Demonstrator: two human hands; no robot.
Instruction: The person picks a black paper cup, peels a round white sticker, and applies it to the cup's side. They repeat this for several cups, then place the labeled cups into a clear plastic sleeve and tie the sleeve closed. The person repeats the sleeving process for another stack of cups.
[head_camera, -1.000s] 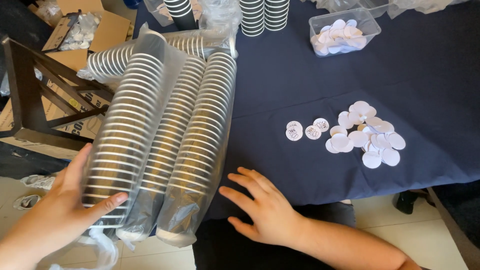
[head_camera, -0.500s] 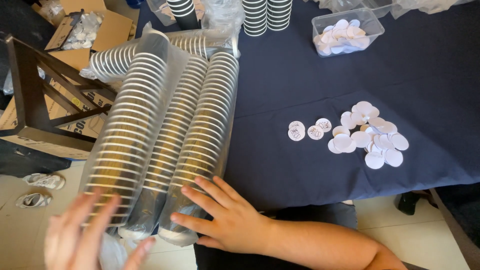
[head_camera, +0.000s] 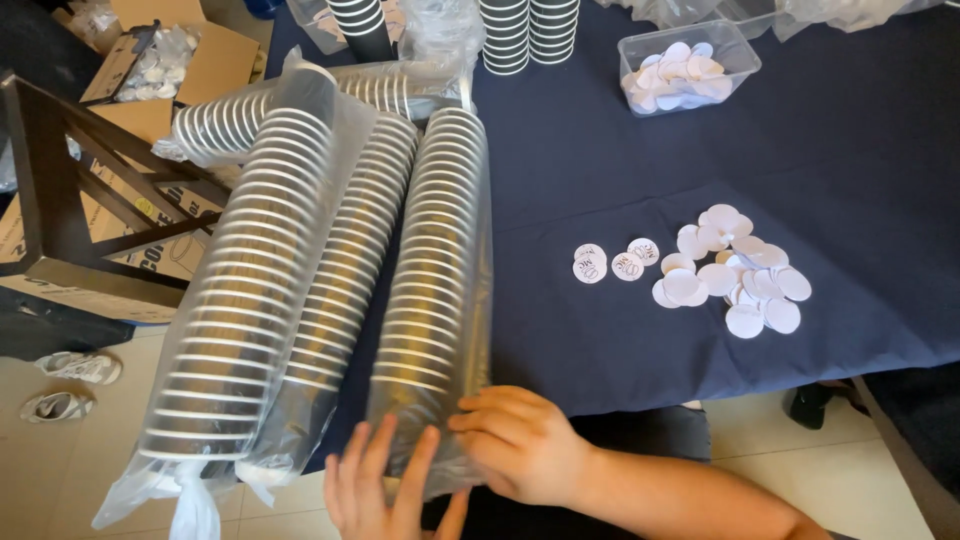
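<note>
Both hands have closed in on the near end of the rightmost sleeve of cups (head_camera: 432, 290). One second ago the left hand lay flat on the outermost sleeve and the right hand rested on the cloth beside the stack; half a second ago the left hung free below the table edge while the right reached onto the sleeve's end. Now they meet there.

Right hand (head_camera: 520, 445): fingers curled, tips pressing the clear plastic wrap at the sleeve's bottom end, knuckles up. Grip looks like a pinch or hold on the wrap; what lies under the fingertips is hidden.

Left hand (head_camera: 385, 490): fingers spread and fairly straight, laid against the underside of the same end, from below the table edge. Touching the wrap, not clamped on it as far as can be seen.

Sleeve position: lying lengthwise on the dark blue tablecloth (head_camera: 800, 140), near end overhanging the table edge, touching the middle sleeve (head_camera: 345, 290) on its left. Outermost sleeve (head_camera: 235, 320) beside that, knotted bag tail hanging down.

Judgement: attention has passed from the outer sleeve to this one; the two-handed contact at the bag's end suggests work on the wrap there.

Further out: loose white paper discs (head_camera: 725, 270) on the cloth, well apart from the hands; clear tub of discs (head_camera: 685, 70) at the far side; upright cup stacks (head_camera: 530, 30) beyond.
</note>
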